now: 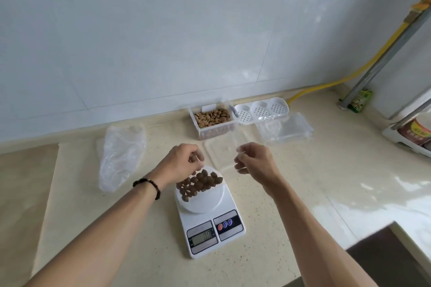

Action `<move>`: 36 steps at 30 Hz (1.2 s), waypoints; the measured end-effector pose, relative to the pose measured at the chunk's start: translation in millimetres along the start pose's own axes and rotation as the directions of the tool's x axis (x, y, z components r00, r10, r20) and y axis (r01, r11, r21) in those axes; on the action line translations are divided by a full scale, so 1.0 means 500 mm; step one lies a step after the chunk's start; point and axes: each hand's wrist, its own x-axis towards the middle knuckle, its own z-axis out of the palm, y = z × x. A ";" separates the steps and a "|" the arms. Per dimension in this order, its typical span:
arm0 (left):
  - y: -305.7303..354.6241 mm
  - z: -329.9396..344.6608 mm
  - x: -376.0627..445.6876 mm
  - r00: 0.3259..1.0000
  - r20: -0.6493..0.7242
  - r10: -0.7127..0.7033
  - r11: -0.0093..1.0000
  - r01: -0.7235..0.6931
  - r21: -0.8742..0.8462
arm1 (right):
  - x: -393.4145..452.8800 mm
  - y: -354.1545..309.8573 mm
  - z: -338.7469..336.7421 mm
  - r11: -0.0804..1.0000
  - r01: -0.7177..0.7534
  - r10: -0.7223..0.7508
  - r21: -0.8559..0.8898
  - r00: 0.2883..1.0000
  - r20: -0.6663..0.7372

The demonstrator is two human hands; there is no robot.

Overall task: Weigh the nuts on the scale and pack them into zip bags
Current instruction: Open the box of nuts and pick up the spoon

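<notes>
While only the head view is supplied, everything below is read from it.

Scale: a white digital scale (211, 221) is set on the counter (291, 193), its display turned toward the person; the digits are too blurred to be read.

Weighed nuts: a heap of dark nuts (200, 183) is piled on the round platform, toward its far side.

Left hand: the left hand (184, 162) is held just above the far edge of the heap, fingers curled into a narrow pinch; whether nuts or a bag edge are pinched cannot be told.

Right hand: the right hand (253, 162) is curled round a clear zip bag (235, 153), held up beyond the scale and just beside the left hand.

Supply: more nuts are kept in a clear container (213, 121) by the wall, with spare bags (285, 130) to its right.

Step judged: the weighed portion is apparently about to be bagged.

Doing it well: the bag mouth should be held wide and low, close beside the platform, so that nuts are dropped in and not scattered; the platform should not be pressed.

Aside: crumpled plastic (121, 158) is left lying at the left.
</notes>
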 end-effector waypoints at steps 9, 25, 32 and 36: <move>-0.086 0.063 0.047 0.999 -0.023 0.035 0.956 -0.026 0.292 | 0.038 0.116 0.058 0.953 -0.293 0.302 0.072 0.937 -0.175; -0.126 0.156 -0.160 0.971 -0.217 0.103 0.744 0.070 0.665 | -0.061 0.112 0.052 0.452 0.332 -0.344 -0.828 0.921 0.182; -0.116 0.225 -0.249 0.957 -0.290 0.019 0.745 0.180 0.642 | -0.121 0.138 0.025 0.323 0.410 -0.336 -0.853 0.892 0.301; -0.108 0.242 -0.276 0.954 -0.299 0.002 0.752 0.196 0.629 | -0.143 0.146 0.014 0.319 0.426 -0.333 -0.847 0.887 0.320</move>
